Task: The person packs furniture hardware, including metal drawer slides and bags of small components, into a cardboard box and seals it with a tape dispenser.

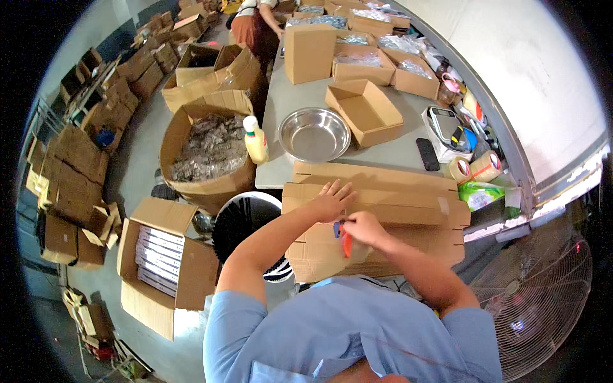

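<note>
A flattened cardboard carton (408, 220) lies across the near edge of the table in front of me, its slotted flaps at the sides. My left hand (332, 203) rests flat on its middle seam, fingers spread. Just to the right and nearer to me, my right hand (364, 228) is closed around what looks like a tape dispenser (347, 244) with orange and blue parts, held low over the cardboard. My fingers cover part of it, and its working end is hard to make out.
Beyond the carton are a steel bowl (315, 135), an open cardboard tray (367, 115), a bottle (255, 142), a phone (428, 154) and tape rolls (485, 166). Open boxes (153, 262) stand at left, a fan (523, 300) at right. Another person (252, 32) works farther off.
</note>
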Action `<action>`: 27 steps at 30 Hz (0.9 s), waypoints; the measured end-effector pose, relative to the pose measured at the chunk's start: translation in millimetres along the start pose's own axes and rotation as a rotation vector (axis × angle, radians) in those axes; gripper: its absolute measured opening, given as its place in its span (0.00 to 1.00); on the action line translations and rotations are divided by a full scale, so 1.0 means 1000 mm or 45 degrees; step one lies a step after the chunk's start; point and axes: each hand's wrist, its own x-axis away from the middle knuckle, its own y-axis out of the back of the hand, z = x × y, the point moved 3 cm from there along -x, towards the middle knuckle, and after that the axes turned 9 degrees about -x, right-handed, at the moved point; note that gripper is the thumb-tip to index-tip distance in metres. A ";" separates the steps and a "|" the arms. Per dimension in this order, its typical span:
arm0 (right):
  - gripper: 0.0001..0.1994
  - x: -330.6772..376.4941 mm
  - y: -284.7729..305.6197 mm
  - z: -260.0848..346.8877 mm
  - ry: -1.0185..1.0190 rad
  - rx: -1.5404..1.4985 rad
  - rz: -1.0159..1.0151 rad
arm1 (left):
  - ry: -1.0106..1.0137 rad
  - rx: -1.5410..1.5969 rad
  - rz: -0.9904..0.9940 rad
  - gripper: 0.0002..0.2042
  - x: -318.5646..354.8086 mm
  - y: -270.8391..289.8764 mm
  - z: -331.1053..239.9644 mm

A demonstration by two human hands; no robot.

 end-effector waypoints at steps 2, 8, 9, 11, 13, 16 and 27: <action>0.14 0.011 -0.013 0.017 0.031 0.039 -0.168 | -0.008 0.022 0.001 0.36 0.004 0.001 0.001; 0.15 -0.002 0.008 0.003 -0.311 -0.222 0.165 | 0.005 0.120 -0.084 0.41 0.000 -0.010 0.005; 0.15 0.003 0.013 0.000 -0.302 -0.200 0.179 | -0.019 0.126 -0.033 0.42 0.002 -0.008 0.003; 0.16 0.029 0.027 0.022 -0.157 -0.212 0.198 | -0.018 0.164 -0.008 0.45 0.003 -0.009 0.000; 0.16 0.044 0.028 0.041 -0.096 -0.144 0.195 | 0.011 0.166 -0.015 0.46 0.005 -0.007 -0.002; 0.18 0.052 0.024 0.057 -0.057 -0.007 0.206 | 0.049 0.179 0.027 0.47 0.006 0.002 -0.002; 0.19 0.033 -0.007 0.018 -0.180 -0.092 0.078 | 0.096 0.124 -0.005 0.47 0.016 0.010 -0.012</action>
